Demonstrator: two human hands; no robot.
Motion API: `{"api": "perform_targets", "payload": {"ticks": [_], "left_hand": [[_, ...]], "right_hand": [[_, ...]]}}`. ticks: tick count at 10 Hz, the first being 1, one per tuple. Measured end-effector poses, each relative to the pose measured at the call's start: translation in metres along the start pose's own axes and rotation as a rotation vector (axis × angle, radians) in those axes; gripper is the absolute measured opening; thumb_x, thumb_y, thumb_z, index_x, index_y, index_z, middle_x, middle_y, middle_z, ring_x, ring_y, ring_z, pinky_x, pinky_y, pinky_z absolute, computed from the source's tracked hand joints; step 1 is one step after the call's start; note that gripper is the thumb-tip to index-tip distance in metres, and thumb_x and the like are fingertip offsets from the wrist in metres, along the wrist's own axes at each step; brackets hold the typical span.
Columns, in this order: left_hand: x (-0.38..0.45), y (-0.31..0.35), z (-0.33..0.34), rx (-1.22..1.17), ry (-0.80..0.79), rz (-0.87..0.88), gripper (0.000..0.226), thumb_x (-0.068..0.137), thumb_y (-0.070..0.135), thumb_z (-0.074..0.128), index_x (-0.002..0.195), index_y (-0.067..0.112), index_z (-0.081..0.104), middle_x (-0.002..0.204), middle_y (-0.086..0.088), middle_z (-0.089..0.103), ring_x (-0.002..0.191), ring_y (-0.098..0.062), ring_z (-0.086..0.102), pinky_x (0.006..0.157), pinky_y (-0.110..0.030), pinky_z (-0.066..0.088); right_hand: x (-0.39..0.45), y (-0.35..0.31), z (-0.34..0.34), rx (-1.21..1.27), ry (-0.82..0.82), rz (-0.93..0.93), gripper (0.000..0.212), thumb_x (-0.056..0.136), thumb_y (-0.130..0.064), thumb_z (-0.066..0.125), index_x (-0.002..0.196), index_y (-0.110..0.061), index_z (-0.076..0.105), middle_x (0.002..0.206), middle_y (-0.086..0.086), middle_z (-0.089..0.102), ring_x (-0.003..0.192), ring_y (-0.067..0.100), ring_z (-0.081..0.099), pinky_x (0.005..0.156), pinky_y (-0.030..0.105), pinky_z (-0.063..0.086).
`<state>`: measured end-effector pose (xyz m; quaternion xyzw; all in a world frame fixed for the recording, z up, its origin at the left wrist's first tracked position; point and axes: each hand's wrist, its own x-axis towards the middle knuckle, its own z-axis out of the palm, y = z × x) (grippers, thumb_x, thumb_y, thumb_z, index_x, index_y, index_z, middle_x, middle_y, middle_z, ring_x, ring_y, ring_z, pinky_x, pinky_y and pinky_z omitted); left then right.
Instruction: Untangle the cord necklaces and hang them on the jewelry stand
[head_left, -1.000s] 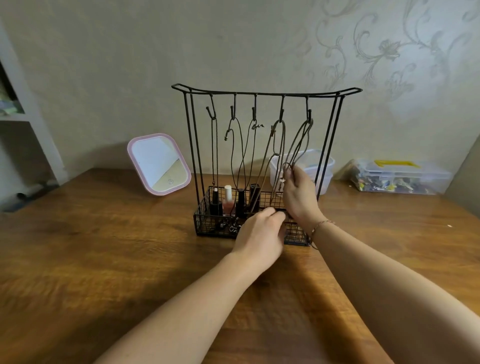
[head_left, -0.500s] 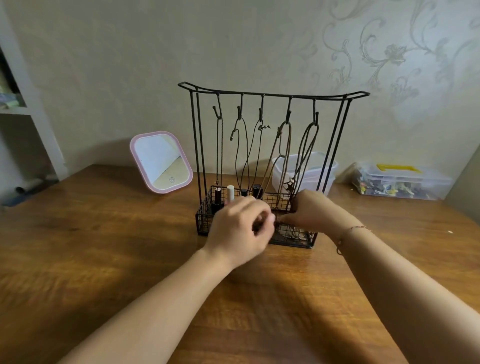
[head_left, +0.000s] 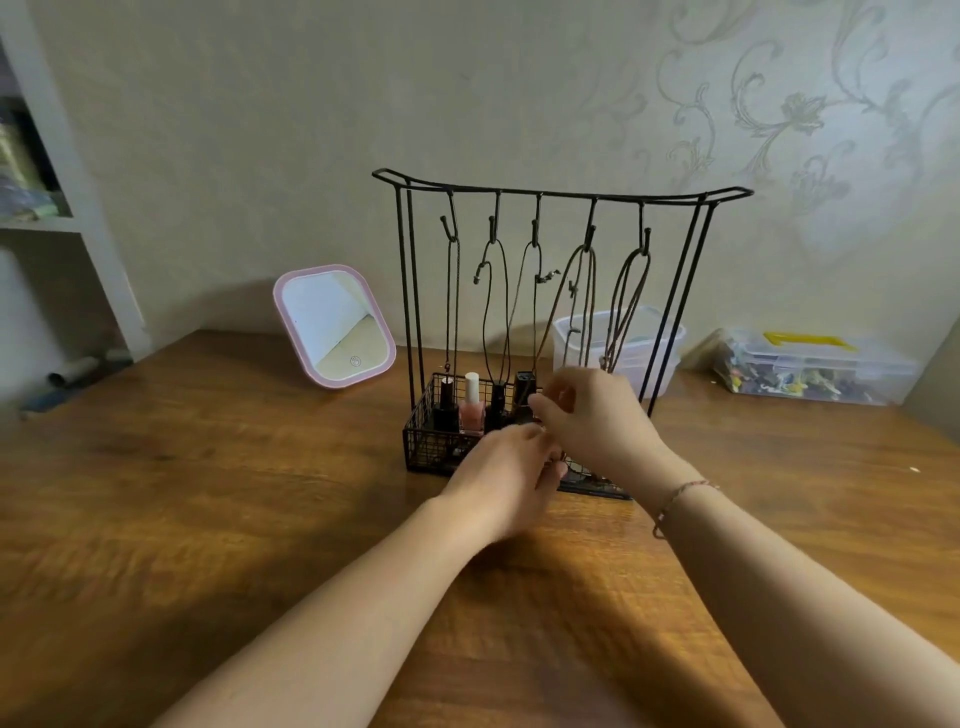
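The black wire jewelry stand (head_left: 561, 193) rises from a mesh basket (head_left: 423, 447) on the wooden table (head_left: 208, 493). Several dark cord necklaces hang from its hooks. One cord necklace (head_left: 558, 312) slants from the fourth hook down and left to my right hand (head_left: 597, 423), whose curled fingertips pinch its lower end above the basket. My left hand (head_left: 506, 480) sits just below and in front, fingers curled up against the right fingertips on the same cord. The pinched part is blurred and mostly hidden. The rightmost necklace (head_left: 623, 301) hangs free.
Nail polish bottles (head_left: 471, 408) stand in the basket's left half. A pink-framed mirror (head_left: 335, 325) leans to the stand's left. Behind it are a clear tub (head_left: 631, 345) and a clear box with a yellow handle (head_left: 810, 366). A white shelf unit (head_left: 78, 223) is far left.
My right hand came down from the hanging loops to the basket, then shifted left. My left hand dropped lower, beneath the right fingertips. The view has moved closer to the stand.
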<state>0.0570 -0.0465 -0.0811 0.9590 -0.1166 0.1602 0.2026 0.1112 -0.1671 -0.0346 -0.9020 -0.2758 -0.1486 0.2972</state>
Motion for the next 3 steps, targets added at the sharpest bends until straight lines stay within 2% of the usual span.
{"api": "perform_targets", "payload": {"ticks": [1, 2, 3], "left_hand": [[-0.012, -0.004, -0.001, 0.069, -0.065, 0.057, 0.031, 0.102, 0.028, 0.048, 0.132, 0.022, 0.046, 0.127, 0.001, 0.058, 0.111, -0.020, 0.058, 0.091, -0.035, 0.051], [-0.015, -0.002, 0.000, 0.072, -0.026, -0.002, 0.040, 0.101, 0.021, 0.048, 0.138, 0.024, 0.033, 0.132, -0.001, 0.053, 0.117, -0.022, 0.054, 0.094, -0.035, 0.048], [-0.022, 0.004, 0.003, 0.147, -0.053, -0.007, 0.057, 0.101, 0.017, 0.047, 0.147, 0.030, 0.016, 0.151, -0.002, 0.041, 0.137, -0.023, 0.041, 0.113, -0.038, 0.035]], "right_hand": [[-0.009, 0.006, 0.004, 0.059, -0.007, -0.043, 0.014, 0.094, -0.030, 0.062, 0.090, -0.019, 0.071, 0.076, -0.006, 0.066, 0.069, 0.006, 0.061, 0.064, 0.024, 0.052], [-0.023, 0.002, -0.003, 0.087, 0.016, -0.133, 0.011, 0.094, -0.028, 0.063, 0.087, -0.023, 0.069, 0.069, -0.011, 0.063, 0.061, 0.004, 0.060, 0.057, 0.018, 0.050], [-0.041, -0.001, -0.014, 0.194, 0.146, -0.212, 0.010, 0.093, -0.026, 0.066, 0.085, -0.021, 0.068, 0.059, -0.010, 0.058, 0.055, 0.011, 0.057, 0.047, 0.016, 0.043]]}}
